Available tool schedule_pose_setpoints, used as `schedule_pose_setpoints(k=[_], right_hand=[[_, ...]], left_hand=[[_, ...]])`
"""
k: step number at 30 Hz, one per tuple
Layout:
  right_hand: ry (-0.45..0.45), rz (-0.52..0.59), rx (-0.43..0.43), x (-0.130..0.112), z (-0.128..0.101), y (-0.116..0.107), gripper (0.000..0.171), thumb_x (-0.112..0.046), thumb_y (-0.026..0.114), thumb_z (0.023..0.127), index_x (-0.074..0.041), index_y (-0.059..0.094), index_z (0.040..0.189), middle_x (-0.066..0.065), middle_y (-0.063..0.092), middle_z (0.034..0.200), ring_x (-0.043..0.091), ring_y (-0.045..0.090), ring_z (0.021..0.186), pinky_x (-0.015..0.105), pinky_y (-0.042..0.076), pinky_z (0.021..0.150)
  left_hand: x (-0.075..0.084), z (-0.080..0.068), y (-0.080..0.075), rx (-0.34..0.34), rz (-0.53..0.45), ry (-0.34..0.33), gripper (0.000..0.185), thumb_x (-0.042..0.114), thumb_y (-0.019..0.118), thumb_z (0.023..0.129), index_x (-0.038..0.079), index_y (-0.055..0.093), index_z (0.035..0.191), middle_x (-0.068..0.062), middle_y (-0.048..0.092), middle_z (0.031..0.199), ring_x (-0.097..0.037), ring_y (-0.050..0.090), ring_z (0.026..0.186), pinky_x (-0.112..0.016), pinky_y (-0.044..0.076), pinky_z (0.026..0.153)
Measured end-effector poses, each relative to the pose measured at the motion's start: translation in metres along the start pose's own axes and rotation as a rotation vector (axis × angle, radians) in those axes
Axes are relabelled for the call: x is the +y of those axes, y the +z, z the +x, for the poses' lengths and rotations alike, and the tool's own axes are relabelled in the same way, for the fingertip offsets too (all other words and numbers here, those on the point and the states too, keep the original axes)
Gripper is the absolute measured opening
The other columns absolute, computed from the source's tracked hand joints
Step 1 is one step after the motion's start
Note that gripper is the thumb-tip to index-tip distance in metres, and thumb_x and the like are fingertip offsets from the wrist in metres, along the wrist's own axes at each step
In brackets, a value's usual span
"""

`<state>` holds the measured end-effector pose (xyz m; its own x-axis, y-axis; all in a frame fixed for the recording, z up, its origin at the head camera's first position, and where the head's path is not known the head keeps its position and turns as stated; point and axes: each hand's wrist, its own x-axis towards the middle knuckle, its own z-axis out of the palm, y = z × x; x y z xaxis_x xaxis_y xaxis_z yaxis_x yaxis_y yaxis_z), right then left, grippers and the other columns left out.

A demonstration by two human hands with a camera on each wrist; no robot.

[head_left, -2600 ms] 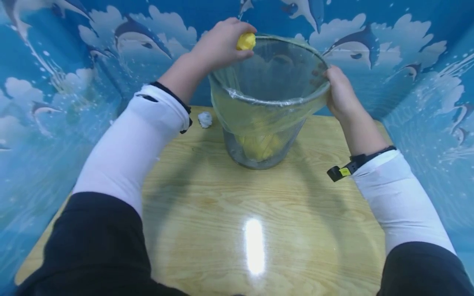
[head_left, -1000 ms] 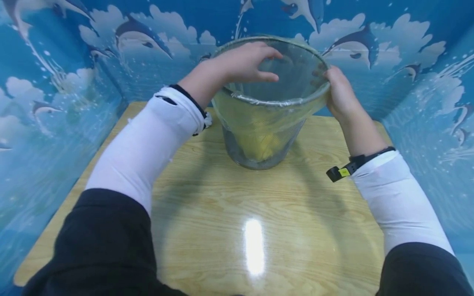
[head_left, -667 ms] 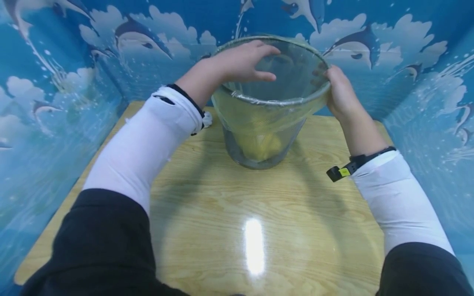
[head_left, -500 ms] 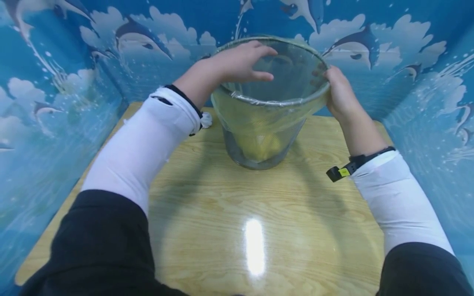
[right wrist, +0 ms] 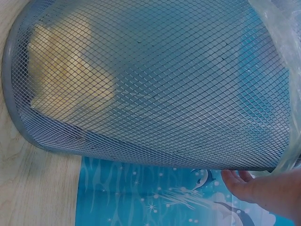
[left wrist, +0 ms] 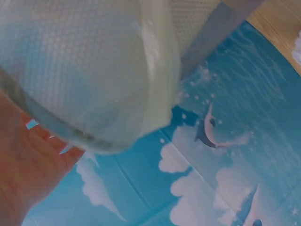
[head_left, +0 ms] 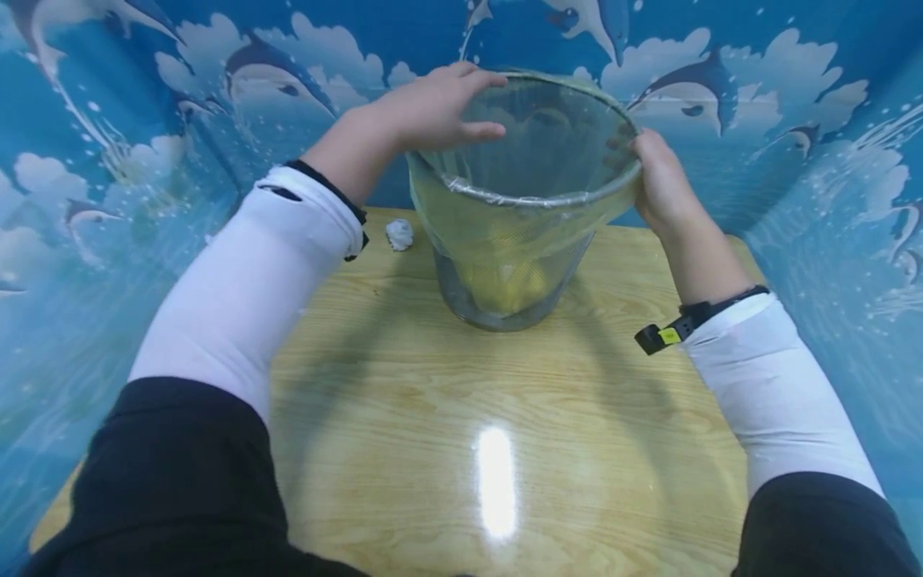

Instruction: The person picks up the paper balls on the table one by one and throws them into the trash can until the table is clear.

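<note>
I see my right hand (head_left: 663, 180) gripping the right rim of the mesh bin (head_left: 515, 264), fingers curled over its plastic liner (head_left: 505, 216). My left hand (head_left: 425, 108) hovers at the left rim, fingers relaxed, holding nothing. The bin stands at the table's (head_left: 505, 449) far edge; a white paper ball (head_left: 399, 234) lies just left of it.

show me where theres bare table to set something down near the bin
The widest free patch is the light wooden tabletop in front of the lined silver mesh waste bin, between the two sleeves. The back left is tighter: a small crumpled white paper ball lies beside the bin, under the left hand.
</note>
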<state>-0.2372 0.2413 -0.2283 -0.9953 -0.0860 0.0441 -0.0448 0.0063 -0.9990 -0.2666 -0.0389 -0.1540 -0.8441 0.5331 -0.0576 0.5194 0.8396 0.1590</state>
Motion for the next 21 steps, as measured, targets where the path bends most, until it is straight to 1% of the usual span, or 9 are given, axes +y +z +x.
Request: schedule_pose_setpoints(k=[5, 7, 9, 11, 16, 18, 21], right_hand=[[0.011, -0.008, -0.002, -0.002, 0.0, 0.001, 0.049, -0.022, 0.028, 0.098, -0.008, 0.022, 0.145, 0.005, 0.02, 0.143, 0.018, 0.036, 0.122, 0.035, 0.033, 0.107], [0.023, -0.018, 0.003, -0.002, 0.0, 0.001, 0.053, -0.022, 0.028, 0.098, -0.009, 0.018, 0.148, 0.004, 0.019, 0.144, 0.019, 0.034, 0.125, 0.036, 0.03, 0.111], [0.03, -0.019, 0.007, -0.002, 0.0, 0.001, 0.053, -0.023, 0.028, 0.099, -0.009, 0.017, 0.149, 0.004, 0.019, 0.144, 0.019, 0.034, 0.126, 0.036, 0.029, 0.112], [0.036, -0.016, 0.012, -0.002, 0.001, 0.001, 0.054, -0.023, 0.027, 0.099, -0.009, 0.016, 0.15, 0.004, 0.02, 0.145, 0.02, 0.033, 0.127, 0.036, 0.028, 0.113], [0.029, -0.011, 0.013, -0.001, 0.0, 0.001, 0.054, -0.021, 0.028, 0.098, -0.008, 0.017, 0.15, 0.005, 0.019, 0.145, 0.02, 0.034, 0.127, 0.035, 0.03, 0.112], [0.025, -0.015, 0.011, -0.001, 0.0, 0.001, 0.054, -0.021, 0.028, 0.098, -0.007, 0.018, 0.149, 0.005, 0.019, 0.145, 0.02, 0.035, 0.125, 0.036, 0.031, 0.111], [0.042, -0.009, 0.014, -0.002, 0.0, 0.001, 0.054, -0.022, 0.028, 0.098, -0.01, 0.019, 0.15, 0.003, 0.021, 0.145, 0.018, 0.035, 0.124, 0.035, 0.03, 0.111]], left_hand=[[-0.015, -0.004, -0.002, 0.041, 0.026, -0.007, 0.075, 0.057, 0.032, 0.099, 0.025, -0.001, 0.157, -0.007, -0.006, 0.164, -0.027, -0.006, 0.15, -0.05, 0.002, 0.121], [-0.022, -0.007, -0.002, 0.06, 0.038, -0.007, 0.074, 0.057, 0.031, 0.099, 0.025, -0.003, 0.157, -0.006, -0.009, 0.163, -0.028, -0.01, 0.15, -0.049, -0.003, 0.12], [-0.028, -0.01, -0.003, 0.078, 0.045, -0.013, 0.073, 0.056, 0.029, 0.1, 0.025, -0.004, 0.157, -0.006, -0.011, 0.163, -0.029, -0.014, 0.149, -0.05, -0.008, 0.119], [-0.035, -0.013, -0.004, 0.096, 0.043, -0.018, 0.071, 0.056, 0.026, 0.1, 0.025, -0.004, 0.157, -0.005, -0.012, 0.163, -0.029, -0.015, 0.149, -0.05, -0.009, 0.119], [-0.056, -0.023, -0.007, 0.136, 0.028, -0.059, 0.068, 0.055, 0.02, 0.101, 0.026, -0.006, 0.156, -0.005, -0.014, 0.163, -0.03, -0.019, 0.148, -0.053, -0.013, 0.117], [-0.066, -0.028, -0.007, 0.148, 0.02, -0.083, 0.067, 0.056, 0.018, 0.101, 0.027, -0.007, 0.156, -0.006, -0.015, 0.162, -0.03, -0.02, 0.147, -0.054, -0.015, 0.116], [-0.082, -0.036, -0.008, 0.156, 0.001, -0.132, 0.068, 0.057, 0.016, 0.101, 0.026, -0.008, 0.156, -0.006, -0.016, 0.162, -0.031, -0.021, 0.147, -0.055, -0.015, 0.115]])
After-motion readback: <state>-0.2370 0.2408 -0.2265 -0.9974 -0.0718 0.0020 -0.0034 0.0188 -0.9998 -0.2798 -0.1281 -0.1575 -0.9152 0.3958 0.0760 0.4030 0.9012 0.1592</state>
